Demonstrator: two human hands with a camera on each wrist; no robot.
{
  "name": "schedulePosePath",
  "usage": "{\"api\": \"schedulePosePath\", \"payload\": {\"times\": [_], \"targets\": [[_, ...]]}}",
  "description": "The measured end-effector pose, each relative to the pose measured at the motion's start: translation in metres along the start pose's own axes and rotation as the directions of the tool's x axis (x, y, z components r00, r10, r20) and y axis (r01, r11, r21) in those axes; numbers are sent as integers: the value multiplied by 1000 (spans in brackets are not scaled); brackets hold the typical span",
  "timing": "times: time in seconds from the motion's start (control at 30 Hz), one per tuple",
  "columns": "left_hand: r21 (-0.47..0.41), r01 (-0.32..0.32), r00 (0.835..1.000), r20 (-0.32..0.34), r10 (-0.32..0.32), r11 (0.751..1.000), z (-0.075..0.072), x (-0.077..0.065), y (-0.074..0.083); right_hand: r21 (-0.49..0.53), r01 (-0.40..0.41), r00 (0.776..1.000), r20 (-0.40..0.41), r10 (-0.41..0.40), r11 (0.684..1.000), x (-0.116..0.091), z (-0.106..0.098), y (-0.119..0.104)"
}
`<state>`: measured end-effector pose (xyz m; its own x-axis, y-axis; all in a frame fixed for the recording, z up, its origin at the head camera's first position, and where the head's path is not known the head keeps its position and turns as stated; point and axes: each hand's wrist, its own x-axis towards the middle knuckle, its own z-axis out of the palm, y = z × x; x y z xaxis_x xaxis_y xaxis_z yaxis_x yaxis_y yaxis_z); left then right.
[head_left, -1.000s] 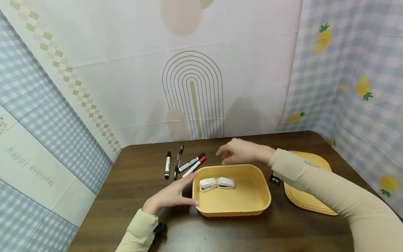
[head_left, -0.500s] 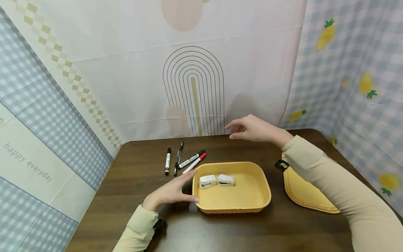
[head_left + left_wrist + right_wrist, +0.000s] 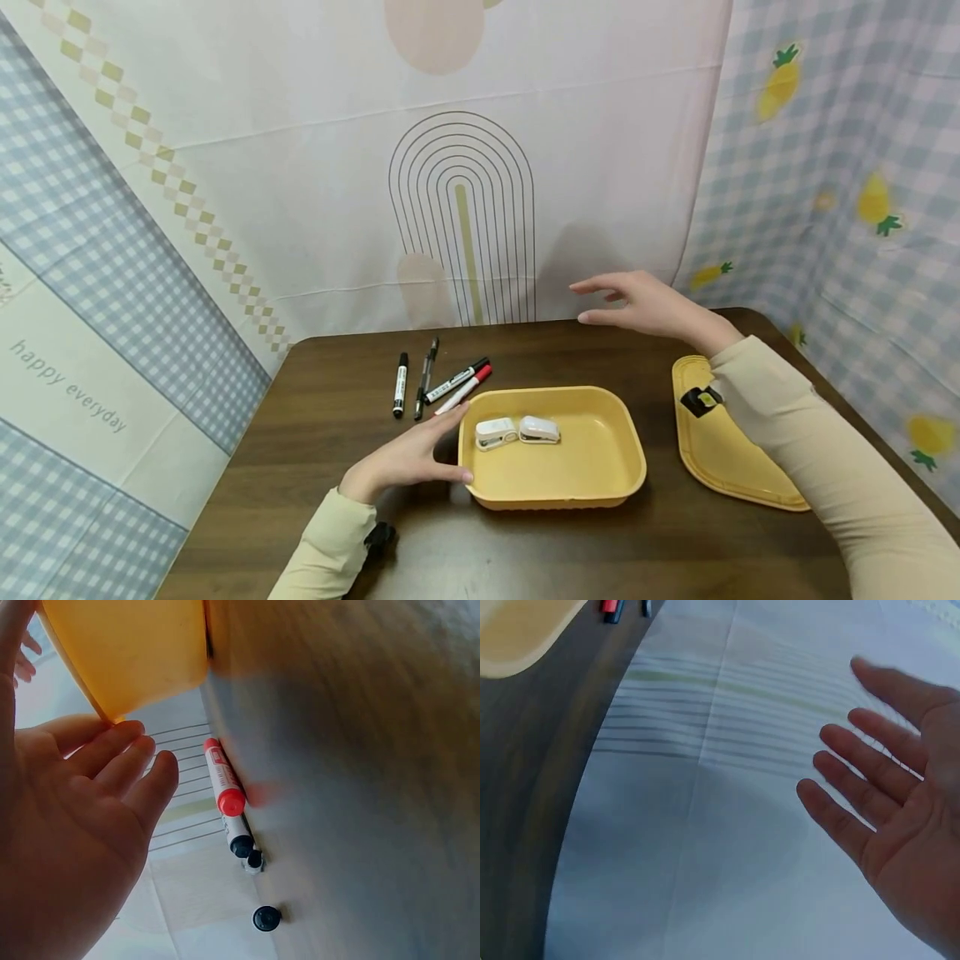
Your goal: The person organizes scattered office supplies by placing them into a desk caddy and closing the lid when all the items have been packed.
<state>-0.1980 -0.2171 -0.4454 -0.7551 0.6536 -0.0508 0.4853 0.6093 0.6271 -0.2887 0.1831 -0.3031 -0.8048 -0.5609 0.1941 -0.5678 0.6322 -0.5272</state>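
Observation:
A yellow plastic bin (image 3: pixel 558 475) stands on the table with two small white staplers, one stapler (image 3: pixel 495 432) beside another stapler (image 3: pixel 539 429), in its left part. My left hand (image 3: pixel 405 457) rests at the bin's left end, thumb and forefinger spread and touching the rim. Its fingers (image 3: pixel 154 776) lie fairly straight along the outer wall in the left wrist view. My right hand (image 3: pixel 645 304) is raised beyond the bin's back right corner, near the table's far edge. Its fingers (image 3: pixel 866 776) are extended and apart, with nothing in them.
Behind the bin's left corner lie a red-capped marker (image 3: pixel 465 390), a black-capped marker (image 3: pixel 456 381), a pen (image 3: pixel 425 379) and another black marker (image 3: pixel 401 385). A yellow lid (image 3: pixel 731 458) lies to the right, partly under my right forearm. A patterned cloth (image 3: pixel 315 208) hangs behind the table.
My right hand has risen from just behind the bin and moved back and to the right, its fingers straightening. The left hand stays on the bin's end.

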Motion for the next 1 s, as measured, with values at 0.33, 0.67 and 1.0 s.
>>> {"api": "schedulePosePath", "payload": {"times": [0.33, 0.67, 1.0], "targets": [[4, 21, 1000, -11, -21, 1000, 5, -2, 1, 25, -41, 997, 59, 40, 999, -29, 12, 30], [6, -2, 1000, -24, 2, 1000, 2, -4, 1, 94, -30, 981, 191, 11, 995, -56, 40, 42], [-5, -15, 1000, -10, 15, 1000, 3, -1, -2, 160, -46, 962, 274, 0, 986, -81, 65, 56]]}}
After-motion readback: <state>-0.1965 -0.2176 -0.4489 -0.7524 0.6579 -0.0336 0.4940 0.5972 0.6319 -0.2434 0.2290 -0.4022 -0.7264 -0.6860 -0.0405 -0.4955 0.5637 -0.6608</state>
